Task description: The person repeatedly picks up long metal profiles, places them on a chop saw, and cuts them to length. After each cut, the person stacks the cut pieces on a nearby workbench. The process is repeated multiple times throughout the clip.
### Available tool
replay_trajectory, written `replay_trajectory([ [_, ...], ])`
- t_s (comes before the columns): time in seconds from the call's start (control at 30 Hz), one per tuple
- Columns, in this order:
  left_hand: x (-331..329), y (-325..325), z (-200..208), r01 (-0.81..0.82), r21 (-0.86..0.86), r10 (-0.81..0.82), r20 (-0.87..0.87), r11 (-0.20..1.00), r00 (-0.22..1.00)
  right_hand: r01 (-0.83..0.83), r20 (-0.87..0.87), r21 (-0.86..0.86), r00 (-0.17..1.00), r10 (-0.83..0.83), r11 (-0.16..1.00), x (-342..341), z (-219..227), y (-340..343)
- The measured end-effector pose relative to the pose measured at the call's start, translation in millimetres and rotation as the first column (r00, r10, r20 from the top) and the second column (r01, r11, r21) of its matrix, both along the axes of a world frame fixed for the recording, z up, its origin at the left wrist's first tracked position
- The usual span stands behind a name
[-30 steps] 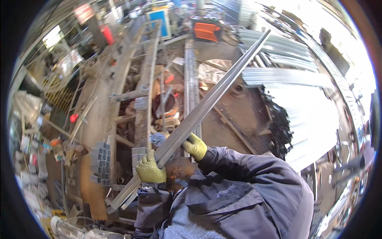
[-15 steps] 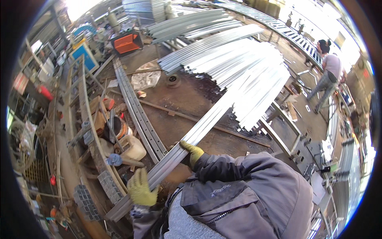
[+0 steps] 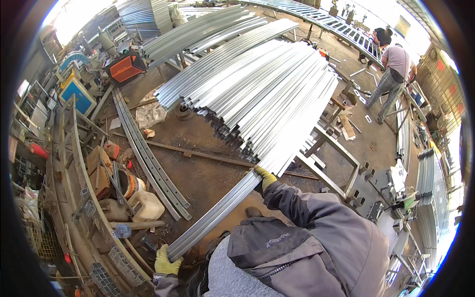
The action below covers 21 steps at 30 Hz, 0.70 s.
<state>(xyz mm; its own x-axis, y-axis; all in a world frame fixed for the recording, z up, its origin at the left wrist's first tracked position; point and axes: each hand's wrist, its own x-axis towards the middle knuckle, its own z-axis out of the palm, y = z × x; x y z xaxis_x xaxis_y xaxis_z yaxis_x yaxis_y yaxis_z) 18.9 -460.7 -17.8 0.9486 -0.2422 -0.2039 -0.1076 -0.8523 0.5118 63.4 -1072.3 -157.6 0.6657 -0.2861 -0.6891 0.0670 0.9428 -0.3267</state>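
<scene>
A few long, silvery metal tubes [image 3: 217, 214] lie side by side between my hands, running from lower left up to the pile. My left hand [image 3: 168, 260], in a yellow work glove, is closed at their near end, its thumb side against the tube ends. My right hand [image 3: 266, 177], gloved likewise, wraps around the tubes close to the pile's near edge; part of its fingers are hidden beneath. The big pile of similar tubes [image 3: 257, 94] is fanned out ahead, its uneven ends toward me.
A steel frame [image 3: 341, 161] stands right of the pile. Punched steel channels [image 3: 148, 153] lie on the left floor, near a beige jerrycan [image 3: 146, 206] and a bucket [image 3: 132, 183]. An orange-fronted box [image 3: 127, 68] is far left. A co-worker [image 3: 396, 69] bends over at far right.
The tubes have slid forward toward the pile. My right hand has moved farther up with them, and my left hand is now at their near end. The view has shifted.
</scene>
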Motion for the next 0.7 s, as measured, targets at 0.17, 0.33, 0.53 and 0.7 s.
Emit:
replay_trajectory([
  [0.17,32.2,-155.2,-22.9,0.124,0.021,-0.124,0.017,0.992,0.992,-0.035,-0.069,-0.147,0.997,0.025,0.988,33.1,-50.4,-140.2],
  [0.33,69.6,-303.5,-64.3,0.159,0.032,-0.151,-0.183,0.987,0.972,-0.124,-0.400,-0.281,0.916,0.002,0.952,69.5,-88.7,-271.7],
  [0.53,118.7,-459.6,-107.7,0.199,-0.087,-0.213,-0.204,0.976,0.956,-0.147,-0.459,-0.456,0.884,-0.091,0.878,66.9,-79.5,-299.8],
  [0.7,142.2,-539.4,-119.0,0.080,-0.289,-0.199,-0.411,0.954,0.890,-0.350,-0.470,-0.628,0.883,0.020,0.695,44.4,-83.3,-285.0],
])
